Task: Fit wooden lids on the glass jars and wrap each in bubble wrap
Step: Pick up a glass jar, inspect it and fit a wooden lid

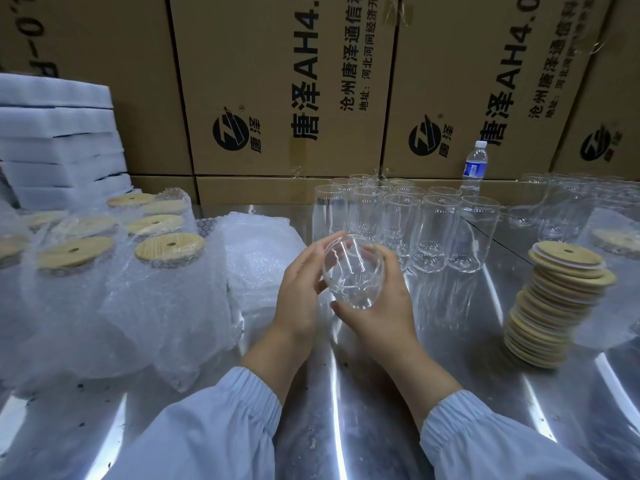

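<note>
Both my hands hold one clear glass jar (353,270) above the shiny metal table (450,358), tilted with its open mouth toward me and no lid on it. My left hand (300,284) curls round its left side, and my right hand (379,308) cups it from below and the right. A leaning stack of wooden lids (554,303) stands at the right. Behind the held jar stands a group of empty jars (408,220). A pile of bubble wrap sheets (259,258) lies just left of my hands.
Several wrapped jars with wooden lids (104,271) crowd the left side. White foam sheets (59,140) are stacked at the far left. Cardboard boxes (277,81) wall off the back, with a water bottle (475,166) before them. More jars (571,202) stand at the far right.
</note>
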